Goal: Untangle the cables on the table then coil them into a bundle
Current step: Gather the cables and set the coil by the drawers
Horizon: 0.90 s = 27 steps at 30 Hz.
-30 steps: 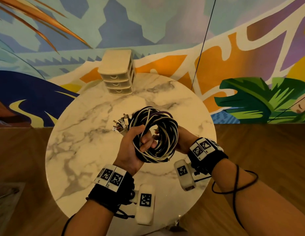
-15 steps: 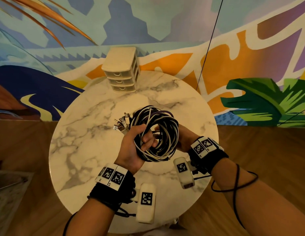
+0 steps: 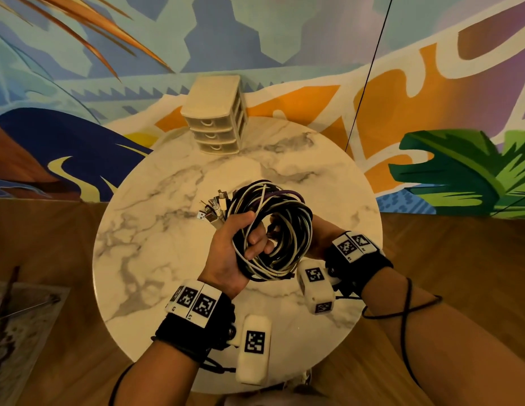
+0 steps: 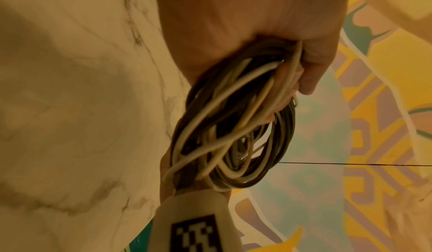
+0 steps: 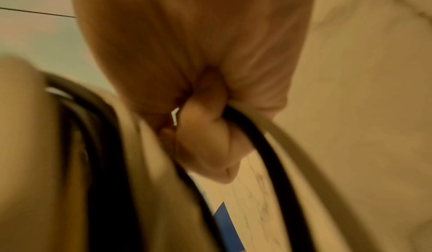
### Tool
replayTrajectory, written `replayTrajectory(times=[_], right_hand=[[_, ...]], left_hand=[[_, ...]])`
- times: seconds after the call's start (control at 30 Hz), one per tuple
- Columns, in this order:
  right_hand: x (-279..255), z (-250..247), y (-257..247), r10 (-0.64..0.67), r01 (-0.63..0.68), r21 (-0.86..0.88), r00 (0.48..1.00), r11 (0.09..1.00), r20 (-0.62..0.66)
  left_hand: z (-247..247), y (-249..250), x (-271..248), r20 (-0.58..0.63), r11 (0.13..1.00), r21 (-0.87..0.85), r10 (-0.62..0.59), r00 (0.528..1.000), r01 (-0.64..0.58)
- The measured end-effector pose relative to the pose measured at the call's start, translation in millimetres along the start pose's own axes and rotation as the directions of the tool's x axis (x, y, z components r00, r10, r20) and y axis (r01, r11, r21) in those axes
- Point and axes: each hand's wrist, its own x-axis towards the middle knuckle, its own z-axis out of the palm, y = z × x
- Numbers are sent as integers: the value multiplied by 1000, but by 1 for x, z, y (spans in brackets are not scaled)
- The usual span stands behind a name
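Note:
A coil of black, white and purple cables [image 3: 280,230] is held up above the round marble table [image 3: 155,244]. My left hand [image 3: 234,250] grips the coil's left side, fingers curled through the loops [image 4: 233,126]. A cluster of plug ends [image 3: 214,209] sticks out past the left thumb. My right hand [image 3: 319,235] is mostly hidden behind the coil's right side. In the right wrist view its fingers [image 5: 205,141] curl round a black and a white strand [image 5: 264,145].
A small beige three-drawer organizer [image 3: 215,115] stands at the table's far edge against the painted wall. Wooden floor surrounds the table. A thin black cord [image 3: 369,71] hangs down along the wall on the right. A black cord loops round my right forearm [image 3: 407,306].
Both hands and the coil stay in nearly the same grip. The head view has shifted slightly, so the table sits a little to the right and lower.

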Motion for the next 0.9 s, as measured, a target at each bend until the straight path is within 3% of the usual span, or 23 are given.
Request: replayTrajectory(times=[0.13, 0.27, 0.4, 0.47, 0.53, 0.9], right_hand=[[-4, 7, -1, -4, 5, -14, 998, 1000, 55], [-1, 14, -4, 6, 4, -114, 996, 993, 89], [9, 21, -7, -21, 18, 127, 999, 992, 25], [15, 31, -7, -90, 88, 143, 996, 986, 4], [24, 40, -8, -65, 70, 163, 997, 984, -33], [92, 93, -20, -15, 21, 50, 994, 999, -111]], left_hand=[[-1, 3, -1, -4, 1000, 24, 6, 1000, -6], [-7, 8, 5, -85, 984, 179, 38, 996, -22], [-19, 19, 15, -201, 956, 294, 83, 976, -21], [-27, 26, 21, -238, 944, 329, 118, 964, -34], [-36, 32, 27, -266, 936, 351, 142, 953, -41], [-105, 88, 54, -222, 996, 88, -7, 975, 27]])
